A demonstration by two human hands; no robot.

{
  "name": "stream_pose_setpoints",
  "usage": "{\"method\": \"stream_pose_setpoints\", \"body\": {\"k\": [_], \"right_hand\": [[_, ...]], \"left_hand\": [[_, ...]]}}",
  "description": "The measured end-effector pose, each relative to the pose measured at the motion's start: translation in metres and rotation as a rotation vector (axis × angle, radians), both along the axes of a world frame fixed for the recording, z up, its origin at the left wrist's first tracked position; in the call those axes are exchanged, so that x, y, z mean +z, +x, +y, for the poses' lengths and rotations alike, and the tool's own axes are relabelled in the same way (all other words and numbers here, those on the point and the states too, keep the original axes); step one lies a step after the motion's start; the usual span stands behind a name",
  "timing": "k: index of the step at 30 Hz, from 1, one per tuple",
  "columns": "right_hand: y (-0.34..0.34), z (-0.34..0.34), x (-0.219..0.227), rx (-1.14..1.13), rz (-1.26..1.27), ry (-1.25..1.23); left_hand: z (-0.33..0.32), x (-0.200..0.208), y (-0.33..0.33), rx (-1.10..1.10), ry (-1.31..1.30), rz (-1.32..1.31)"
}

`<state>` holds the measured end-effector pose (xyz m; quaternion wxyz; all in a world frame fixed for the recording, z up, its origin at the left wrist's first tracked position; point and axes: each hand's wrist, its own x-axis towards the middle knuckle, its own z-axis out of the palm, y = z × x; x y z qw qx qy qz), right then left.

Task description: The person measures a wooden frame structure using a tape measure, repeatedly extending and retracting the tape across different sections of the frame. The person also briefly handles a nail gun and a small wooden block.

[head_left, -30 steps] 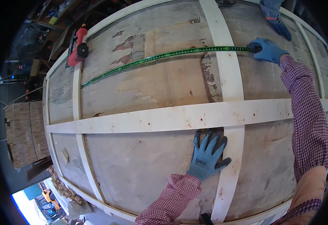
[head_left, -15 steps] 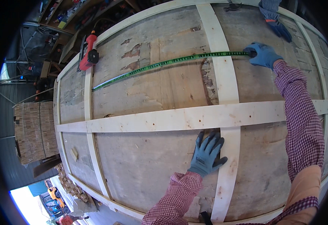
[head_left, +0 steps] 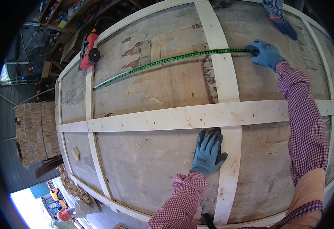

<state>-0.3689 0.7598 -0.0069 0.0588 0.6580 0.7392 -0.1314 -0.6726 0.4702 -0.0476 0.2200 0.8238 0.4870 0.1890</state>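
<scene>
Tape [head_left: 191, 54] runs out left from the right hand [head_left: 267, 54], long axis roughly crosswise over the panel [head_left: 136, 160], far end angling a little toward the wearer. Right hand has the case end: fingers curled round a dark case [head_left: 254, 52], mostly hidden by the glove. Can't tell where the thumb sits or whether the blade is locked.

Far end of the blade is at the inner edge of the left batten [head_left: 89, 99]. Can't tell hooked from just butted. Blade passes over the middle batten [head_left: 226, 76], nearer the case than the tip. Shadow under it suggests a gap to the panel on part of the run; my read only.

Left hand [head_left: 207, 154] is well apart from the tape: palm down on the panel, fingers out and slightly spread, gripping nothing, tips just short of the rail [head_left: 155, 120], thumb next to the middle batten. Rail lies between that hand and the tape, so right is clearly the nearer hand.

Edges: red nailer [head_left: 88, 61] lies over the left batten, near the blade tip. Co-worker's hand [head_left: 285, 28] is near the right hand on the far side, not touching. Case has some sideways room toward the right batten [head_left: 318, 53]; I'd judge the far side tighter.
</scene>
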Motion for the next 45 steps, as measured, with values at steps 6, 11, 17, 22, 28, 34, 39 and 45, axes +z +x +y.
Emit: {"method": "stream_pose_setpoints", "body": {"k": [6, 11, 17, 22, 28, 34, 39, 45], "right_hand": [[0.006, 0.003, -0.001, -0.002, -0.015, 0.0], [0.007, 0.003, -0.01, 0.045, 0.023, 0.136], [0.017, 0.009, -0.034, 0.128, 0.355, 0.238], [0.05, 0.014, -0.056, 0.119, 0.153, 0.291], [0.041, 0.022, -0.059, 0.1, 0.126, 0.223], [0.079, 0.033, -0.077, 0.127, 0.26, 0.258], [0.041, 0.021, -0.045, 0.101, 0.323, 0.179], [0.027, 0.018, -0.042, 0.099, 0.219, 0.184]], "left_hand": [[0.003, 0.005, 0.004, -0.032, -0.03, 0.049], [0.006, 0.005, 0.005, -0.044, -0.03, 0.049], [-0.002, 0.008, -0.002, 0.017, -0.058, -0.029], [0.0, 0.011, -0.007, -0.019, -0.027, -0.04], [-0.005, 0.007, -0.009, 0.003, -0.041, -0.035], [0.0, 0.011, -0.006, -0.001, -0.044, -0.059], [-0.002, 0.011, -0.006, 0.007, -0.029, -0.06], [-0.004, 0.007, -0.009, 0.006, -0.039, -0.063]]}}
